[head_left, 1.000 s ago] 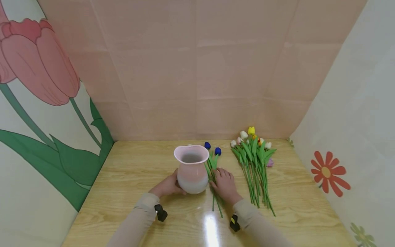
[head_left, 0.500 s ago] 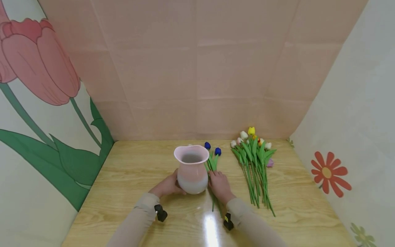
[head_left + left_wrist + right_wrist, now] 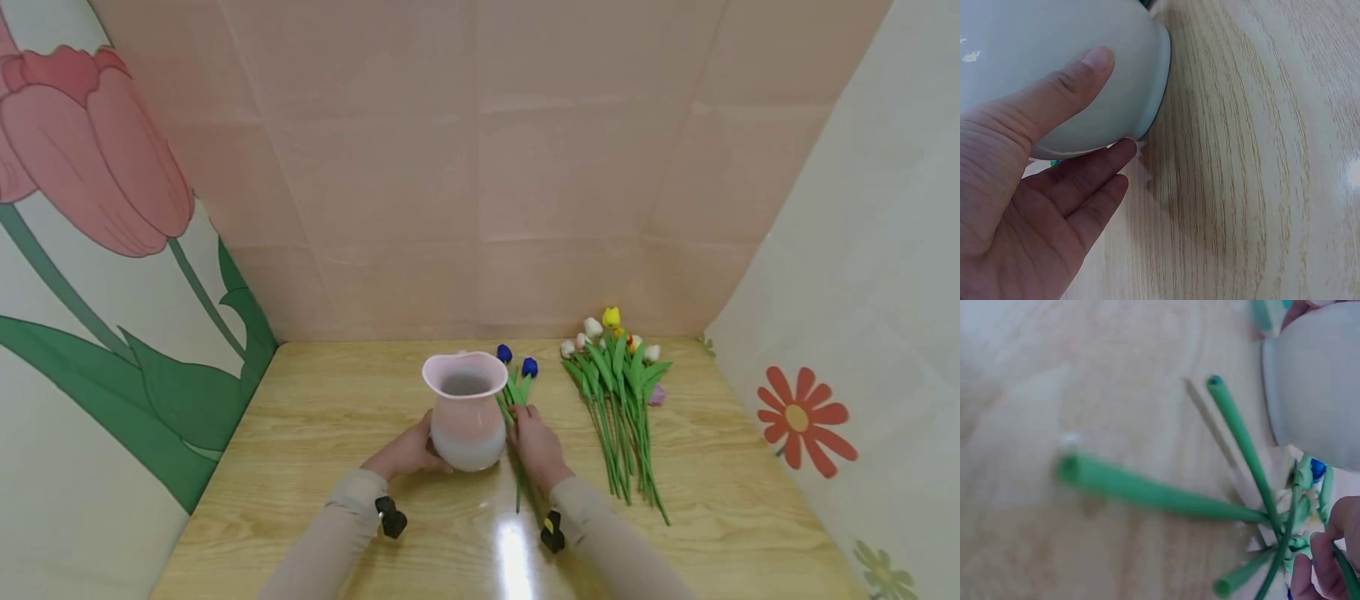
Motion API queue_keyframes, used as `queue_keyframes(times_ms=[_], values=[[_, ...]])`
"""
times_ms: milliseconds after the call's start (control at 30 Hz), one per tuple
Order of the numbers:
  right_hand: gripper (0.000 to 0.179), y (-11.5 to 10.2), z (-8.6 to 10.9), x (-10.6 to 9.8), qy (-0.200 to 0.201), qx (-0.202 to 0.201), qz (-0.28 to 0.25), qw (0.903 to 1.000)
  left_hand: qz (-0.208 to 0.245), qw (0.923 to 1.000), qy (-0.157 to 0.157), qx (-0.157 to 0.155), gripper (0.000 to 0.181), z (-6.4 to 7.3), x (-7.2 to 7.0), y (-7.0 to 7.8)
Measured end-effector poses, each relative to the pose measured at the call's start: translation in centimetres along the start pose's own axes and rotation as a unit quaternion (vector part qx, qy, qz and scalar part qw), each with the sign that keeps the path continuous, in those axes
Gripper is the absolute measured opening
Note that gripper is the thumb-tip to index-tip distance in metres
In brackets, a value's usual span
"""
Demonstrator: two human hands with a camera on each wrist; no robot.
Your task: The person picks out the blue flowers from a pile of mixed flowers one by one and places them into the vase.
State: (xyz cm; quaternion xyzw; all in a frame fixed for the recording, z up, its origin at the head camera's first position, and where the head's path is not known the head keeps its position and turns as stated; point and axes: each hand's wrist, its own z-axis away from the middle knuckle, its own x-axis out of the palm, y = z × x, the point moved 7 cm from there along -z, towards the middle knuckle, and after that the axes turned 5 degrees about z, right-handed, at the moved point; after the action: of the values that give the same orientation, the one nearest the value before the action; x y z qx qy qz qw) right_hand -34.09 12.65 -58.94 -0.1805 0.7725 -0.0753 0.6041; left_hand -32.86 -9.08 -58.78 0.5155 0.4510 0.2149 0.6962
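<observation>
HEAD: looks forward and down from high up, farthest off, over tabletop (image 3: 330, 392) and vase (image 3: 468, 429) | LEFT WRIST: close, rolled sideways, faces along left hand (image 3: 1029, 206) to vase bottom | RIGHT WRIST: close, rolled sideways, faces past green stems (image 3: 1235, 425) toward right hand (image 3: 538, 446) | SHARED: vase, all three; blue tulips (image 3: 529, 367), head and right wrist

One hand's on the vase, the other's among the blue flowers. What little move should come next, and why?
Probably the right hand should lift a green stem toward the vase: its fingers are curled at that stem, the blue tulips lie beside the vase, and the left hand grips the vase, whose mouth faces up.
</observation>
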Motion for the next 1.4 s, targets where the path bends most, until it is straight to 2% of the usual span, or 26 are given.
queue_keyframes(times_ms=[200, 367, 467, 600, 767, 867, 1067, 1200, 1400], values=[[0.041, 0.8, -0.4, -0.6, -0.006, 0.032, 0.000, 0.9995, 0.000, 1.0000, 0.001, 0.001, 0.095, 0.0, 0.0, 0.1], [0.033, 1.6, -0.6, -1.4, 0.008, 0.045, -0.013, 0.9989, -0.005, 1.0000, 0.001, 0.001, 0.096, 0.0, -0.1, 0.0], [0.026, 1.7, -0.7, -2.5, 0.026, 0.036, -0.023, 0.9987, -0.006, 1.0000, 0.001, 0.002, 0.096, 0.1, -0.1, 0.0], [0.021, 1.9, -0.8, -4.6, 0.087, 0.007, -0.040, 0.9954, -0.005, 1.0000, 0.003, 0.004, 0.096, 0.1, -0.2, -0.1], [0.023, 2.5, -1.2, -7.1, 0.167, -0.023, -0.047, 0.9845, -0.007, 1.0000, 0.002, 0.001, 0.095, 0.1, -0.1, -0.2], [0.022, 2.8, -1.0, -9.0, 0.214, -0.039, -0.037, 0.9753, -0.007, 1.0000, 0.000, -0.002, 0.095, 0.1, -0.1, -0.2], [0.028, 4.6, -0.3, -12.1, 0.304, -0.071, -0.009, 0.9500, 0.000, 1.0000, 0.001, -0.005, 0.094, 0.1, -0.1, -0.2], [0.038, 6.7, 0.1, -12.9, 0.327, -0.068, -0.004, 0.9425, 0.004, 1.0000, 0.003, -0.005, 0.092, 0.1, -0.2, -0.1], [0.036, 10.6, 0.7, -12.1, 0.323, -0.024, -0.006, 0.9462, 0.002, 1.0000, -0.001, -0.007, 0.092, 0.1, -0.1, -0.3]])
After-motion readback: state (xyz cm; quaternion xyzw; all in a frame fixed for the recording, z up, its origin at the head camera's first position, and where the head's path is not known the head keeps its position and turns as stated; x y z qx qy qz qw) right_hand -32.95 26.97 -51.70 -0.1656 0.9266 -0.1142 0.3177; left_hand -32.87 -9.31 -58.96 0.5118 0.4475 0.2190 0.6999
